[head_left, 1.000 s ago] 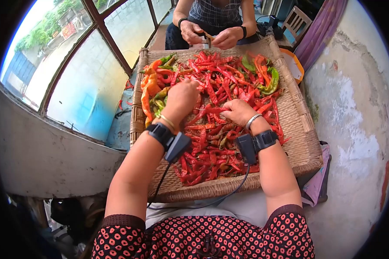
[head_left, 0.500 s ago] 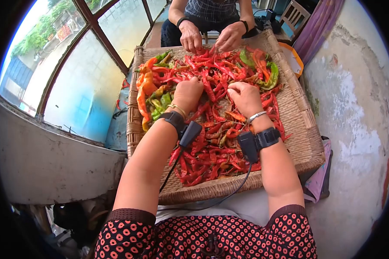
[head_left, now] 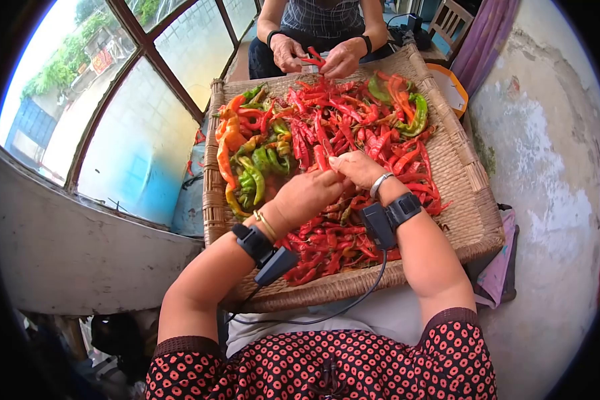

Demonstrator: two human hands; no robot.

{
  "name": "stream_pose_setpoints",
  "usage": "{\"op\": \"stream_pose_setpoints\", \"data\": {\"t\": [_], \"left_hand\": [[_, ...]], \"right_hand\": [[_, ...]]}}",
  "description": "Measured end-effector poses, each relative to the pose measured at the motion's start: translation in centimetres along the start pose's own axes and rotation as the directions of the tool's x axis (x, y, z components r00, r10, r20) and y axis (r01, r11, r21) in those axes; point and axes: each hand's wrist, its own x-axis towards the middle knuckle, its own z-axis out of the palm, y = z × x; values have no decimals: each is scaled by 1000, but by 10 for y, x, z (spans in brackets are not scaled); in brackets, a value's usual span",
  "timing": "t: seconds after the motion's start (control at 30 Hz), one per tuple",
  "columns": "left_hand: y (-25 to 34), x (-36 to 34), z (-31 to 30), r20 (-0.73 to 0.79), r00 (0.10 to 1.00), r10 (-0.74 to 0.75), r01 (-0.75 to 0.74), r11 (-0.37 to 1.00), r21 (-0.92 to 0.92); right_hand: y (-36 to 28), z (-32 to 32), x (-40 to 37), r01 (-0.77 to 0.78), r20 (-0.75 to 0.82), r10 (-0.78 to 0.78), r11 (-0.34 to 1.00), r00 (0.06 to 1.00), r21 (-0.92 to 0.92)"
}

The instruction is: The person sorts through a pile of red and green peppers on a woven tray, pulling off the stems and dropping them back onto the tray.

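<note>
Red chili peppers (head_left: 327,240) lie heaped on a woven tray-like surface (head_left: 460,200). Over the middle of the heap my two hands meet, fingertips almost touching. My left hand (head_left: 308,197) is closed, its fingers curled toward the right hand. Thumb and fingers are pinched together on my right hand (head_left: 361,169). A bit of red chili pepper (head_left: 323,162) shows at the fingertips of both hands; the fingers partly hide it. Green peppers (head_left: 255,175) and orange peppers (head_left: 229,143) lie left of my hands.
Across the heap, another person's hands (head_left: 340,59) hold red chilies above the far edge. Framed windows (head_left: 130,133) run along the left, and a worn plaster wall (head_left: 540,193) stands at right. A black cable (head_left: 333,315) hangs between my wrist devices.
My left hand has moved right and toward me, and my right hand left and slightly nearer, so they now meet. The other person's hands have lifted red chilies off the heap.
</note>
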Motion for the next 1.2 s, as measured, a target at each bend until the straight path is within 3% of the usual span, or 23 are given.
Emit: {"op": "stream_pose_setpoints", "data": {"t": [0.03,0.13,0.17,0.23,0.27,0.37,0.4,0.43,0.5,0.53,0.6,0.63,0.67,0.7,0.8,0.9,0.93,0.97,1.03,1.1,1.17,1.2], "left_hand": [[4,-3,-1,1,1000,1,-1,1000,1],[11,-11,-3,30,1000,-4,4,1000,-16],[13,-14,-2,27,1000,-5,5,1000,-19],[15,-18,-2,21,989,-143,144,985,-98],[14,-19,-1,21,989,-143,145,984,-100],[8,-21,2,-70,985,-158,145,975,-167],[7,-20,2,-116,981,-158,131,969,-208],[6,-20,1,-164,973,-160,116,962,-249],[6,-19,-3,-211,952,-224,145,931,-336],[6,-19,-5,-250,924,-288,165,893,-419],[0,-17,-8,-273,886,-375,201,840,-504],[-2,-18,-10,-287,840,-460,227,779,-584],[-10,-26,5,-106,736,-669,292,454,-842],[-5,-24,-6,60,643,-764,277,158,-948],[-18,-30,-4,174,588,-790,137,-115,-984],[-20,-30,-6,194,601,-775,104,-165,-981],[-22,-30,-5,194,602,-775,104,-165,-981],[-23,-30,-4,195,608,-770,127,-147,-981],[-23,-29,-3,196,615,-764,149,-131,-980],[-23,-27,-6,192,545,-816,227,-77,-971],[-30,-30,-3,158,532,-832,210,-51,-976],[-34,-31,-3,121,518,-847,193,-22,-981]], "right_hand": [[-5,2,-4,1,-1,-1,1000,1000,1],[1,7,1,10,49,-26,955,998,296],[5,3,3,7,49,-22,956,999,293],[5,-5,3,39,-62,-34,996,997,79],[11,-10,7,47,-127,-52,998,991,-46],[9,-22,2,10,-217,-33,994,976,-109],[5,-24,0,126,-169,-80,950,982,284],[-3,-23,-3,241,-315,-97,856,944,458],[-10,-25,1,398,-510,-115,776,852,489],[-8,-25,2,396,-509,-115,778,853,489],[-4,-24,2,382,-331,-342,922,879,63],[-2,-18,1,433,-245,-437,898,865,-74],[-2,-13,1,472,-127,-476,879,870,-63],[-3,-7,2,509,-8,-510,860,860,-49],[-9,5,-1,411,133,-413,910,901,43],[-12,6,-8,290,219,-304,952,927,94],[-15,4,-11,132,297,-183,974,937,184],[-15,1,-11,130,295,-181,974,938,184],[-15,-4,-12,9,304,-30,997,952,72],[-5,-10,-6,-3,287,-20,997,958,79],[3,-18,-3,-14,271,-9,996,963,86],[-1,-21,-5,14,183,-5,999,983,-44]]}}
